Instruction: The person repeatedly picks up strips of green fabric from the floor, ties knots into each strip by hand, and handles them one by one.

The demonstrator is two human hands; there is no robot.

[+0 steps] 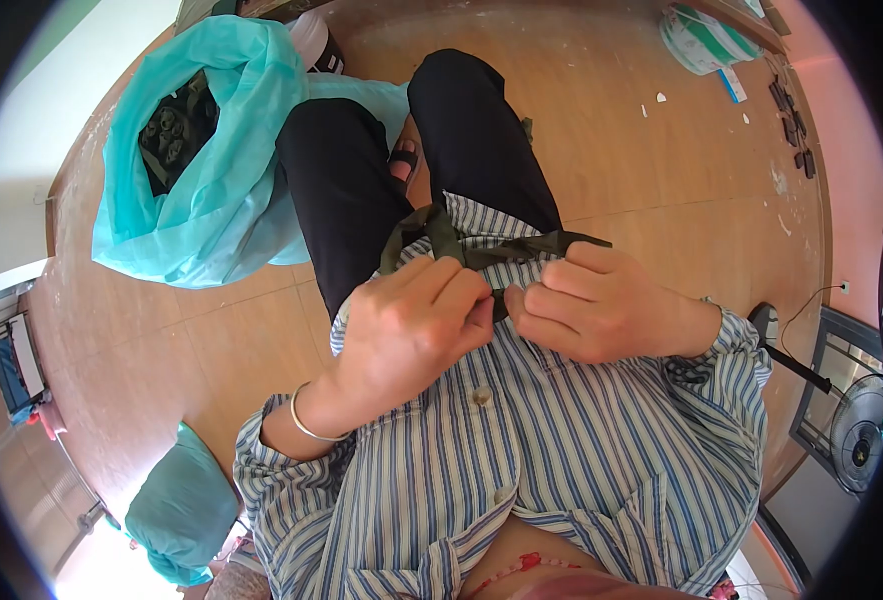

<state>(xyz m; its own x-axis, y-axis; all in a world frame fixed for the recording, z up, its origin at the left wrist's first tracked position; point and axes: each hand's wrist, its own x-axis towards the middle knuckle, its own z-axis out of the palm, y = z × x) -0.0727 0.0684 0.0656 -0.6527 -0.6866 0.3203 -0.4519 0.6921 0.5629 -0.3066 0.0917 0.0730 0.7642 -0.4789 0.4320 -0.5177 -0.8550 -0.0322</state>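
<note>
A dark olive fabric strap (pixel 516 250) lies across my lap, over the striped shirt and between both hands. My left hand (pixel 416 318), with a pale bangle on its wrist, is closed with its fingers pinched on the strap. Close beside it, my right hand (pixel 591 305) is curled shut on the same strap, the knuckles facing up. A short dark piece of the strap shows in the small gap between the fingertips. One loop of it hangs over my thigh near the left hand. The fingers hide the exact grip points.
An open turquoise bag (pixel 251 215) holding dark olive fabric pieces stands on the floor beside my knees. A second turquoise bag (pixel 183 505) sits behind at lower left. A fan (pixel 858 430) stands at right, and a green-and-white bucket (pixel 706 42) at the far right.
</note>
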